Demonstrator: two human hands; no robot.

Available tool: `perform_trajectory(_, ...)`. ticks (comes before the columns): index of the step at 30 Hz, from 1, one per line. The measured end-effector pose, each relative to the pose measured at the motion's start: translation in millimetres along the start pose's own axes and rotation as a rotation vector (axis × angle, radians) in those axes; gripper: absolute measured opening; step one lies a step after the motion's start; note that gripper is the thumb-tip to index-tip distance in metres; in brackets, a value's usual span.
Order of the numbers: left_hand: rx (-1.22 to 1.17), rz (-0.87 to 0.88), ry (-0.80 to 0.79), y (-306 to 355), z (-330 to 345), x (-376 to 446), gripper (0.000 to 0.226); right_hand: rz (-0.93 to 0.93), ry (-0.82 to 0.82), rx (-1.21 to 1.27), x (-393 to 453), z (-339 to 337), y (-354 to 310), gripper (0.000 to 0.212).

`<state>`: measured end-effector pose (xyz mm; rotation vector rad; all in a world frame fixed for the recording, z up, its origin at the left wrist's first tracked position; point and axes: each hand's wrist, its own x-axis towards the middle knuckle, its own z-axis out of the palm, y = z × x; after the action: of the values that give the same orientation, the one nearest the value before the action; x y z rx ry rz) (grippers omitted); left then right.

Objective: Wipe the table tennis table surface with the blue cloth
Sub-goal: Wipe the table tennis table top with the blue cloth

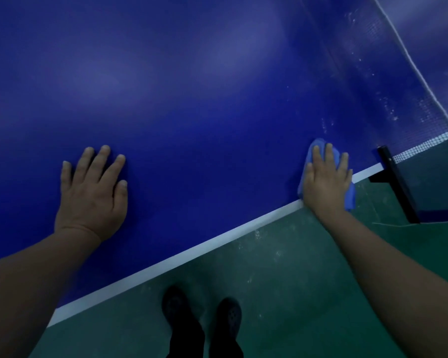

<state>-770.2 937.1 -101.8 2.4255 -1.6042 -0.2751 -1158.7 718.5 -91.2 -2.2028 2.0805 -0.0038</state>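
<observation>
The dark blue table tennis table (204, 99) fills the upper part of the view, with a white line along its near edge. My right hand (326, 177) lies flat with straight fingers on the light blue cloth (350, 196), pressing it onto the table at the near edge, close to the net post. The cloth sticks out beyond the fingertips and hangs slightly over the edge on the right. My left hand (93, 195) rests flat on the table surface with fingers spread, well left of the cloth.
The net (404, 81) with its white top cord runs along the right side, held by a black clamp post (396, 182) at the table edge. White specks dot the surface near the net. Below is a green floor (282, 293), where my dark shoes (202, 316) stand.
</observation>
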Motion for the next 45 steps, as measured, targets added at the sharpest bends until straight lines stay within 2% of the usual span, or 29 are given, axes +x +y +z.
perform_trajectory(1,-0.005,0.003,0.001,-1,0,0,0.063,0.094,0.011,0.024,1,0,-12,0.052)
perform_trajectory(2,-0.007,0.003,0.000,-1,0,0,0.063,0.083,0.035,0.030,-6,3,-27,0.051)
perform_trajectory(3,-0.006,0.001,-0.001,-1,0,0,0.063,-0.047,0.074,0.030,-18,10,-44,0.051)
perform_trajectory(4,-0.001,-0.001,0.000,-1,0,0,0.062,-0.268,0.071,0.019,-33,16,-58,0.051)
perform_trajectory(6,0.009,0.000,-0.005,-1,0,-1,0.063,-0.777,-0.047,-0.072,-57,20,-65,0.051)
perform_trajectory(7,0.012,0.003,-0.012,-2,0,-1,0.063,-0.953,-0.090,-0.104,-54,16,-57,0.050)
perform_trajectory(9,0.021,-0.001,-0.032,-3,-1,1,0.063,-1.128,-0.099,-0.116,-31,4,-39,0.049)
perform_trajectory(10,0.028,-0.005,-0.044,-3,-1,2,0.064,-1.151,-0.089,-0.121,-19,2,-32,0.049)
perform_trajectory(16,0.036,-0.015,-0.050,-4,0,1,0.064,-1.022,-0.150,-0.084,26,-4,-33,0.049)
perform_trajectory(21,0.003,-0.085,0.111,29,-2,30,0.058,-0.991,-0.187,-0.114,96,-12,-48,0.050)
perform_trajectory(28,-0.089,-0.095,0.205,115,13,162,0.055,-1.245,-0.092,-0.062,219,-10,-99,0.047)
perform_trajectory(32,-0.090,-0.230,0.212,140,24,253,0.060,-1.356,-0.033,-0.023,295,-8,-148,0.047)
perform_trajectory(36,-0.105,-0.386,0.213,144,24,308,0.063,-1.336,0.051,-0.022,370,-1,-208,0.048)
perform_trajectory(40,-0.031,-0.397,0.163,144,30,315,0.065,-1.183,0.153,0.035,394,-1,-245,0.049)
perform_trajectory(42,-0.030,-0.393,0.159,143,30,314,0.065,-1.284,0.159,0.073,363,4,-223,0.048)
perform_trajectory(45,-0.039,-0.398,0.173,142,32,316,0.063,-1.652,-0.035,0.009,324,-1,-174,0.047)
